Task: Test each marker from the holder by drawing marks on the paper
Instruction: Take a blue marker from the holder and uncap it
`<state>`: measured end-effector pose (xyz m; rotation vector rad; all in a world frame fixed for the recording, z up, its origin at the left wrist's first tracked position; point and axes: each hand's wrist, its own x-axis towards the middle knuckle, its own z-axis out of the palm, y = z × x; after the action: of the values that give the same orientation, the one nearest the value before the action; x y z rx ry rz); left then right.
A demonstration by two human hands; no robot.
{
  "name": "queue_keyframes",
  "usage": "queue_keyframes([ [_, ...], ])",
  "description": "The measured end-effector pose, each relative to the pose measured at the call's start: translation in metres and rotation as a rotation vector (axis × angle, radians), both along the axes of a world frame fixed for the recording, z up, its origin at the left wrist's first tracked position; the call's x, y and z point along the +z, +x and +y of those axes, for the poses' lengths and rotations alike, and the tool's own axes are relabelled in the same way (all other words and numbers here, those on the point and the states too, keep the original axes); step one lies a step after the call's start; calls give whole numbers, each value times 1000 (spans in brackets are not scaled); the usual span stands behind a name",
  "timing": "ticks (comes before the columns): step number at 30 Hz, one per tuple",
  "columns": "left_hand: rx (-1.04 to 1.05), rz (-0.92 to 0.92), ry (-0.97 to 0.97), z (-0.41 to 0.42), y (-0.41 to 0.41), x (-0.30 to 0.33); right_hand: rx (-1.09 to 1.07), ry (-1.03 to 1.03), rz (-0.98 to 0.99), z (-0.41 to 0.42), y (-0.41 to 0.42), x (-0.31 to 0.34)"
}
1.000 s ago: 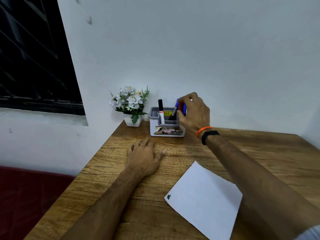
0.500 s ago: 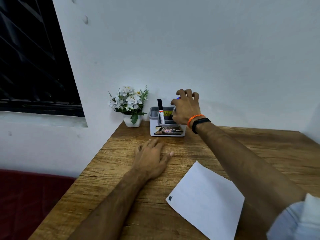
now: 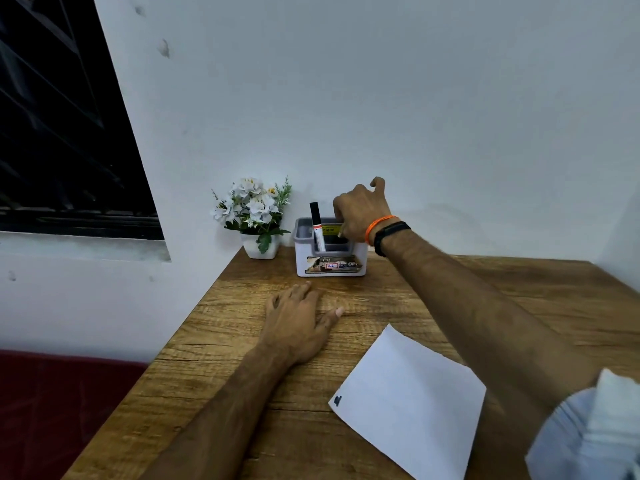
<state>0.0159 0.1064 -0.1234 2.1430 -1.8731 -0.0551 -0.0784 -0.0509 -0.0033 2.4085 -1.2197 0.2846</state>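
Head view: a black-capped, white-barrelled marker [image 3: 317, 226] leans in the small white holder [image 3: 330, 263] with a grey inner tray at the tabletop's [image 3: 242, 341] far edge. The right hand [image 3: 360, 211] reaches into the holder, its grip hidden. The left hand [image 3: 298, 323] lies flat, fingers relaxed, beside the white paper [image 3: 408, 407].
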Motion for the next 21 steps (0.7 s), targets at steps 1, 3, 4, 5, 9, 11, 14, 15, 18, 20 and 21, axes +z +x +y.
queue_keyframes([
  [1, 0, -1, 3, 0, 0, 0, 8, 17, -11, -1, -1, 1],
  [3, 2, -6, 8, 0, -1, 1, 41, 39, -78, -2, -5, 2],
  [4, 3, -10, 11, 0, -1, 1, 65, 51, -131, -2, -8, 3],
  [5, 4, -12, 13, 0, -1, 1, 91, 65, -197, -3, -10, 3],
  [9, 4, -16, 9, 1, 0, 1, 182, 183, -564, -6, -13, 3],
  [11, 4, -15, 11, 1, -1, 2, 237, 225, -777, -8, -14, 3],
  [14, 7, -12, 19, 1, -1, 2, 359, 275, -1106, 1, -18, 9],
  [15, 7, -10, 19, 2, -1, 3, 400, 284, -1201, 6, -19, 11],
  [18, 10, -19, 10, 4, -2, 4, 482, 344, -1465, 25, -24, 13],
  [20, 13, 3, 14, 5, -2, 6, 536, 434, -1591, 40, -28, 12],
  [21, 10, 23, 0, 6, -2, 7, 550, 490, -1631, 50, -32, 11],
])
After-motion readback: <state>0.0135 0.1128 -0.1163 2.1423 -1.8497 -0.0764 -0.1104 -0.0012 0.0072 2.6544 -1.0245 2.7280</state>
